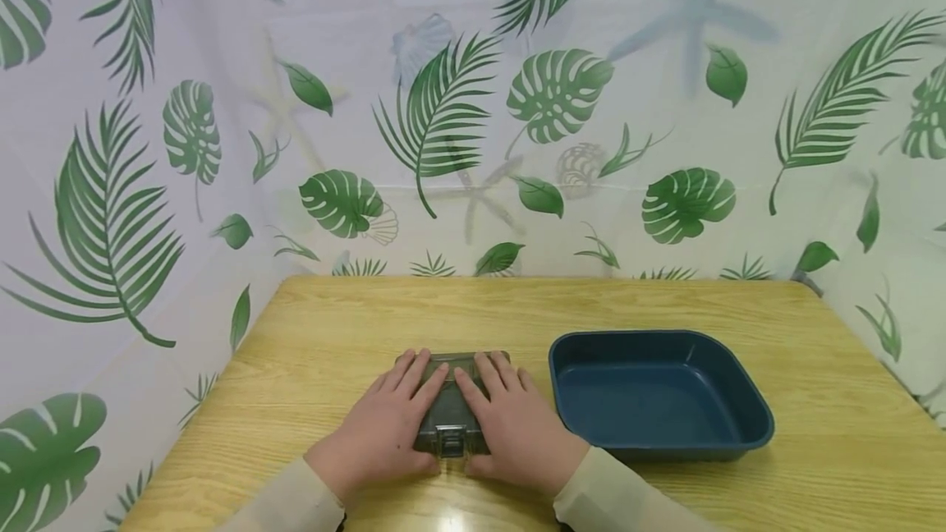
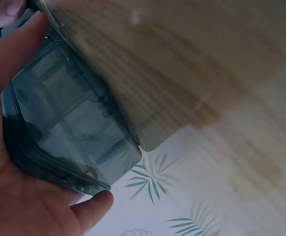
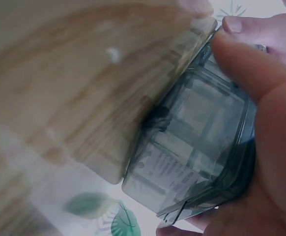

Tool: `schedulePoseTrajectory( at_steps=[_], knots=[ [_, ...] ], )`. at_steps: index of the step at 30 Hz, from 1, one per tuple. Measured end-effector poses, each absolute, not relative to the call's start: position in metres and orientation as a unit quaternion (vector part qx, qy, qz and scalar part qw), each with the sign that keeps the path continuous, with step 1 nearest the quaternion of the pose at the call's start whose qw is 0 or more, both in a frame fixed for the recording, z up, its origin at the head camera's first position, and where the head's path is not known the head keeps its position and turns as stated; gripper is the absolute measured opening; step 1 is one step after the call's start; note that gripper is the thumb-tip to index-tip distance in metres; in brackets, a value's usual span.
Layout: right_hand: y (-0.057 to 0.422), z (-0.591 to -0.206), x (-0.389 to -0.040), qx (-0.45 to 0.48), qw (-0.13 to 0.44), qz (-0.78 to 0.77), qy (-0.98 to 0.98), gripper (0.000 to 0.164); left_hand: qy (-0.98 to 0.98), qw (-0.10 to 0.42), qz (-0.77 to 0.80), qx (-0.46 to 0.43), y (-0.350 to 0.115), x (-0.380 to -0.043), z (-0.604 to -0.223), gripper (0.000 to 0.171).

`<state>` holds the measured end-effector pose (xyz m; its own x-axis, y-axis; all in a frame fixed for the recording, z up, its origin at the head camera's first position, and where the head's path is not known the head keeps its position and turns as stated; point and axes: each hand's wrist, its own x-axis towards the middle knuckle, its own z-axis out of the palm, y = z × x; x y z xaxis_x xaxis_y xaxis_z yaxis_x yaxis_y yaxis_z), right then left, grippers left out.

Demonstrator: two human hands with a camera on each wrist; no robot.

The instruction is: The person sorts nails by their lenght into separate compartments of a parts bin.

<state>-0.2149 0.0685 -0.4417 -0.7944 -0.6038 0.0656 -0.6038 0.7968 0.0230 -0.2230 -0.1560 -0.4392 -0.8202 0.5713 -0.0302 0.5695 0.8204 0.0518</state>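
A smoky, see-through plastic case (image 1: 452,407) with a lid lies on the wooden table, its latch (image 1: 451,440) facing me. My left hand (image 1: 384,425) holds its left side, fingers over the lid toward the far edge and thumb by the front. On the opposite side my right hand (image 1: 521,429) holds it the same way, thumb near the latch. Inner dividers show through the case wall (image 2: 74,108) in the left wrist view. A pale printed label (image 3: 165,169) shows through it in the right wrist view. Both hands cover much of the lid's sides.
Just right of my right hand stands a dark blue rectangular basin (image 1: 658,401) with rounded corners and nothing inside. The wooden table (image 1: 355,310) reaches back to a white leaf-patterned cloth (image 1: 473,130), which also hangs at both sides.
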Motion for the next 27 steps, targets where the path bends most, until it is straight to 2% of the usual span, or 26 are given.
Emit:
schedulePoseTrajectory(
  at_steps=[4, 8, 20, 27],
  knots=[
    [0.066, -0.442, -0.213, 0.314, 0.057, -0.025, -0.948, 0.097, 0.956, 0.001, 0.003, 0.295, -0.151, -0.221, -0.44, 0.113],
    [0.066, -0.441, -0.211, 0.307, 0.064, -0.017, -0.949, 0.094, 0.952, -0.007, -0.004, 0.305, -0.149, -0.22, -0.439, 0.104],
    [0.068, -0.442, -0.208, 0.297, 0.045, 0.03, -0.953, 0.093, 0.933, 0.024, 0.049, 0.355, -0.161, -0.231, -0.441, 0.103],
    [0.066, -0.443, -0.208, 0.305, 0.029, 0.042, -0.951, 0.079, 0.932, 0.04, 0.054, 0.357, -0.165, -0.229, -0.441, 0.099]
  ],
)
